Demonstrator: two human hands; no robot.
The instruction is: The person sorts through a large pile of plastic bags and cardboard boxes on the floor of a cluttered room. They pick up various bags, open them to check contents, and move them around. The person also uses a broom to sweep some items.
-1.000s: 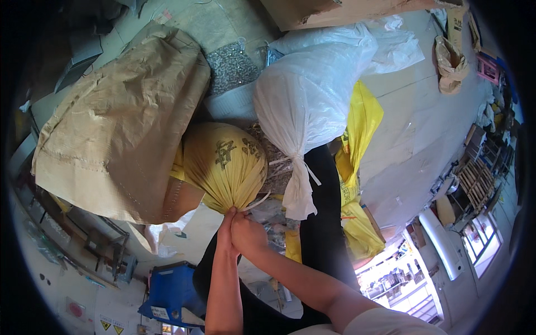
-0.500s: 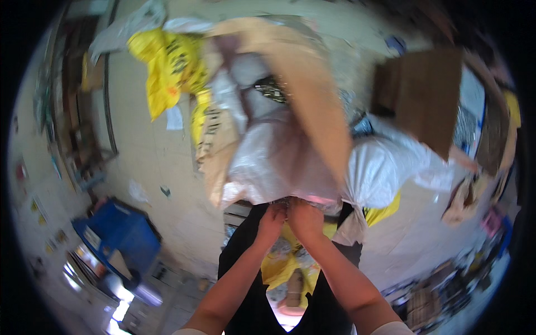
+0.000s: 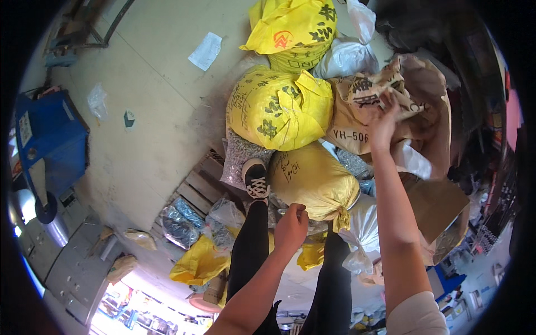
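Note:
My right hand (image 3: 384,121) reaches far forward onto the crumpled top of a large brown paper sack (image 3: 350,120). Its fingers look stretched and somewhat blurred against the paper. Lower down, my left hand (image 3: 291,226) is curled closed above my lap, just in front of a tied, dull yellow sack (image 3: 307,173). Whatever its fingers may hold is hidden. Behind that sack sits a rounded bright yellow bag (image 3: 279,109), with another yellow bag (image 3: 301,33) farther back. A white tied bag (image 3: 365,218) lies beside my right forearm.
A clear bag of small grey pieces (image 3: 241,159) lies by my shoe (image 3: 256,178). Wooden slats (image 3: 204,187) and clear plastic bags (image 3: 181,223) are to the left. An open cardboard box (image 3: 435,206) stands at right, a blue machine (image 3: 53,139) at far left.
The brown sack with its pale liner was before me, both hands together at its near edge. Now it stands ahead right; my right hand has gone to it, my left stays near. The view has shifted.

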